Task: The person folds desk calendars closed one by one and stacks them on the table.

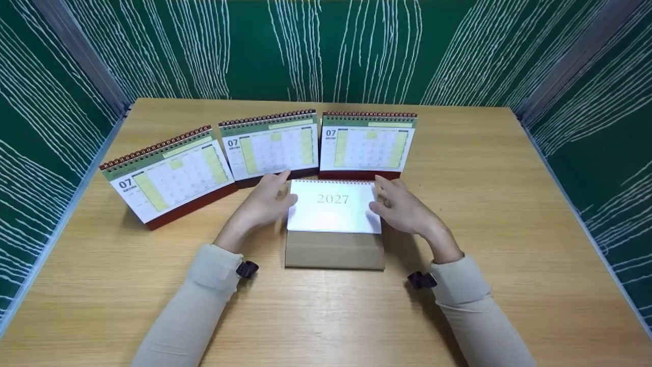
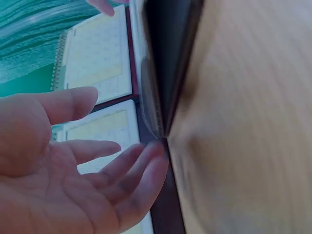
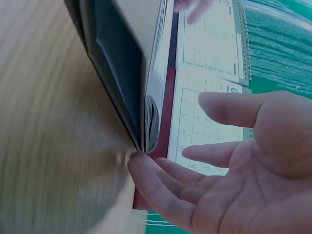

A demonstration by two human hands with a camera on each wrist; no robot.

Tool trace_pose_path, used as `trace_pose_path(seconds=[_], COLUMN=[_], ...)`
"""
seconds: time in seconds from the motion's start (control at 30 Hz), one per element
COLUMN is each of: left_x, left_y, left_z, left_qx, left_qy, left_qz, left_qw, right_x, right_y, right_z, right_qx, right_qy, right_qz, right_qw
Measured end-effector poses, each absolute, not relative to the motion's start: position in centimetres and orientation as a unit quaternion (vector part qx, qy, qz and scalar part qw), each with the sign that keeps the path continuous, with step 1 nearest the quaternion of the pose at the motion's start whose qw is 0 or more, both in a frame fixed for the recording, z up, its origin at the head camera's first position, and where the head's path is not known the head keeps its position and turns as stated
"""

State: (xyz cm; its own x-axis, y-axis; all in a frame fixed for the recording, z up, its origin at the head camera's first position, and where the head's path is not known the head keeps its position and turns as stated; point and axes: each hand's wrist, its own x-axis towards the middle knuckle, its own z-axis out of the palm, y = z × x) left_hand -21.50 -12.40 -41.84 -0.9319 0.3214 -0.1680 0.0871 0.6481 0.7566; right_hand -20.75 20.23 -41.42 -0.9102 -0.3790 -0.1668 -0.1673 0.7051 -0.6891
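A desk calendar [image 1: 333,216] with a white "2027" page and a brown cardboard stand [image 1: 333,251] leans back on the table in the middle of the head view. Beside its left edge is my left hand [image 1: 261,201], thumb and fingers extended and loosely bent. My right hand [image 1: 405,206] mirrors it along the right edge. The left wrist view has the left fingertips [image 2: 155,148] close to the calendar's top corner; whether they touch it I cannot tell. In the right wrist view, the right fingertips [image 3: 139,158] are at the opposite corner, apparently touching. Neither hand grips anything.
Behind stand three spiral desk calendars showing "07": one on the left [image 1: 173,176], angled, one in the middle [image 1: 275,148] and one on the right [image 1: 365,148]. Bare wood table [image 1: 509,229] spreads to the right and front. Green walls [image 1: 356,51] enclose the table.
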Motion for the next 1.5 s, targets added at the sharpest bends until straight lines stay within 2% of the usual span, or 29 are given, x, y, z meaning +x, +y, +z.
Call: trace_pose_path(seconds=[0.43,0.57,0.9,1.07,1.5], left_x=[-20.4,-19.5,-17.9,-18.0,-18.5], left_y=[-10.0,-9.3,-7.7,-7.3,-7.1], left_z=[-40.7,-41.2,-43.8,-44.6,-46.1], left_qx=[0.116,0.124,0.163,0.161,0.144], left_qy=[0.952,0.957,0.964,0.965,0.965], left_qz=[0.276,0.254,0.202,0.196,0.181], left_qw=[0.066,0.059,0.06,0.061,0.122], right_x=[-19.8,-19.1,-17.6,-17.4,-17.6], right_y=[18.4,17.5,15.7,15.1,14.4], right_z=[-41.9,-43.0,-45.5,-46.2,-46.0], right_qx=[-0.16,-0.171,-0.19,-0.194,-0.186], right_qy=[0.958,0.964,0.973,0.976,0.976], right_qz=[-0.235,-0.206,-0.126,-0.097,-0.095], right_qw=[0.039,0.008,-0.02,-0.002,0.064])
